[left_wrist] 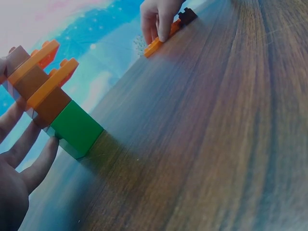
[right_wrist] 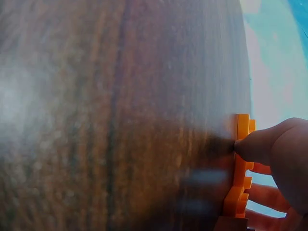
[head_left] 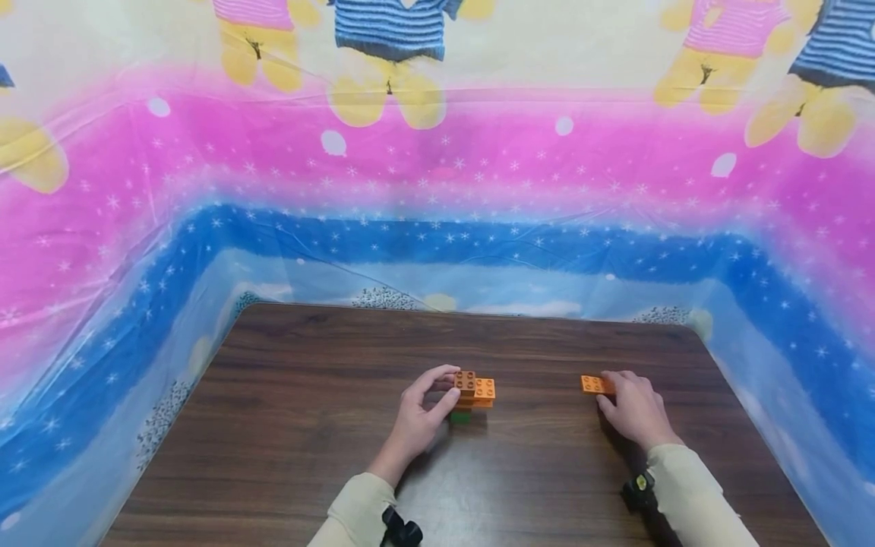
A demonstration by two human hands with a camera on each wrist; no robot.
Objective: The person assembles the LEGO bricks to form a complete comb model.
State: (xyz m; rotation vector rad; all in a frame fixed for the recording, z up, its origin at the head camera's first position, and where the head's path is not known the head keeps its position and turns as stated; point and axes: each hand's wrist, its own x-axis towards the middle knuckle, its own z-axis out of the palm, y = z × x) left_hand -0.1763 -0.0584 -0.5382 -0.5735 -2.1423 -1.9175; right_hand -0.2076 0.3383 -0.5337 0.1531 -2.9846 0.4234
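Observation:
A tower of toy building bricks (head_left: 465, 384) stands on the table, with a green brick (left_wrist: 77, 129) at its base. Above that, brown bricks alternate with flat orange bricks (left_wrist: 62, 77) that jut out to one side. My left hand (head_left: 422, 406) holds the tower from its left, thumb near and fingers behind. Farther right, my right hand (head_left: 637, 406) pinches a flat orange brick (right_wrist: 242, 127) by its sides, low at the tabletop. Beyond its thumb, another orange brick (right_wrist: 233, 202) and a dark brown brick (left_wrist: 187, 17) line up close by, mostly covered by the hand in the head view.
The dark wood table (head_left: 328, 365) has rounded far corners. A patterned cloth (head_left: 437, 175) in pink, blue and cream hangs behind and along both sides. A small black device (head_left: 401, 528) sits on the left wrist, another black device (head_left: 639, 492) on the right.

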